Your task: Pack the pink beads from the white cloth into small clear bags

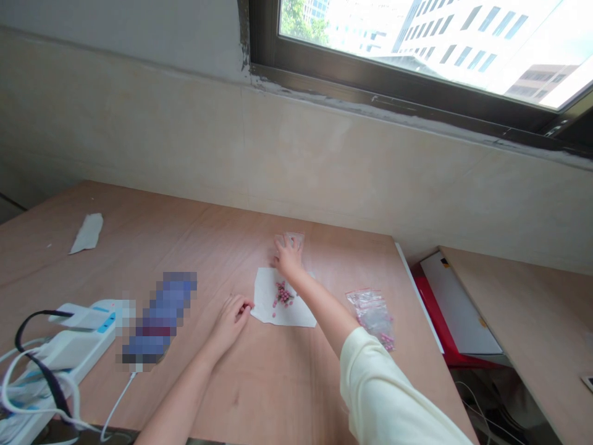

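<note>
A white tissue [299, 310] lies on the wooden table [185, 247] with a small heap of pink beads [283, 293] on it. My right hand [288, 254] reaches past the tissue and rests on a small clear plastic bag [295, 238] lying on the table. My left hand [230, 321] lies on the table at the tissue's left corner, fingers curled, pinching or touching that corner. A pile of small clear bags [373, 315], some with pink beads inside, sits to the right of my right forearm.
A white power strip [78, 337] with plugs and cables lies at the left front edge. A blurred-out object [160, 315] is beside it. A crumpled tissue [87, 233] lies far left. A red and white box [447, 303] sits in the gap between the tables.
</note>
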